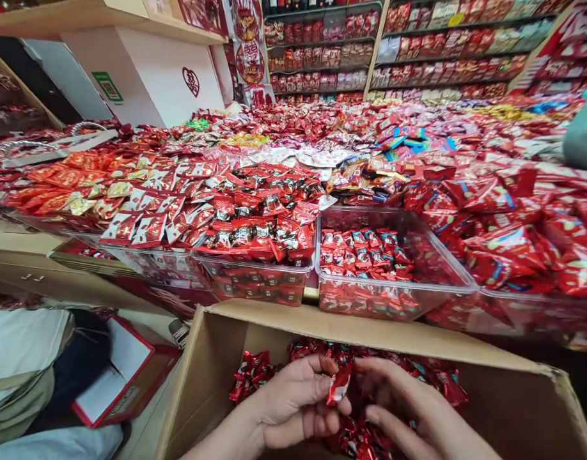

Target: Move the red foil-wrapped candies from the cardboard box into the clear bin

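Over an open cardboard box [495,358], my left hand [296,399] pinches a small red wrapped candy [339,386] between thumb and fingers. Close beside it on the right, my right hand [403,406] has its fingers apart and curved, with its fingertips near the candy. Red wrapped candies [365,441] lie in the box below and behind both hands. Behind the box, a clear plastic bin [437,281] is partly filled with small red candies in rows.
A fuller bin [259,275] of red packets stands left of the partly filled one. Heaps of packets spread across the counter. A teal container [584,131] is at the right edge. At lower left are a person's clothed body [25,358] and a red-edged box [125,370].
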Demonstrator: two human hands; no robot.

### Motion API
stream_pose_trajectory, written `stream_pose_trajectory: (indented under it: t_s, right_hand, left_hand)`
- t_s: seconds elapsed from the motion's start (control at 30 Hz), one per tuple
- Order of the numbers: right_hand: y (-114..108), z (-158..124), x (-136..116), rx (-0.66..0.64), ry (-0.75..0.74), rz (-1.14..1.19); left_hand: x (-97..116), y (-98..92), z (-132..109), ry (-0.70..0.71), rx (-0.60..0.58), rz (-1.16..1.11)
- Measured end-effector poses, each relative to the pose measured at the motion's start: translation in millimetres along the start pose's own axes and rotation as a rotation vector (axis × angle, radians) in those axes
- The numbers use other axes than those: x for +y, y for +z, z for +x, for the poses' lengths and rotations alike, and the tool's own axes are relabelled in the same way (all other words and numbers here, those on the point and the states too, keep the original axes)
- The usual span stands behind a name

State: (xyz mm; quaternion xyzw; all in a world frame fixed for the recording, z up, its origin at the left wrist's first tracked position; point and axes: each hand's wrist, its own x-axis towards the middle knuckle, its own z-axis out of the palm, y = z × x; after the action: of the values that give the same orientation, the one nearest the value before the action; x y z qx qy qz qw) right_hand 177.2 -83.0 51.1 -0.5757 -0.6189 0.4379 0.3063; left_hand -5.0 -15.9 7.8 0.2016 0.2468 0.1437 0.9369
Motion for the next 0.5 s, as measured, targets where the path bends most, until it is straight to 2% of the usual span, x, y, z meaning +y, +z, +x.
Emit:
stream_pose_trajectory:
  t_s: [0.03,0.13,0.23,0.33,0.43,0.5]
  right_hand:
    - [7,1,7,0.034,0.038,0.067]
    - [18,9,15,0.01,0.084,0.31]
    - [23,15,17,0.016,0.105,0.497]
    - [26,18,23,0.071,0.136,0.526]
    - [28,17,30,0.113,0.136,0.375]
    - [27,16,32,0.086,0.083,0.245]
  left_hand:
    - [-2,2.6,1,-0.03,-0.026,-0.051]
    - [-6,7.8,6,-0.132,-0.031,-0.146]
    - [-11,8.2,11,-0.166,0.002,-0.106]
    - [-18,3.2,14,-0.075,0.037,-0.003]
    - [-23,-6.0,16,0.075,0.107,0.197]
    - [-24,-12.2,18,0.167,0.181,0.371]
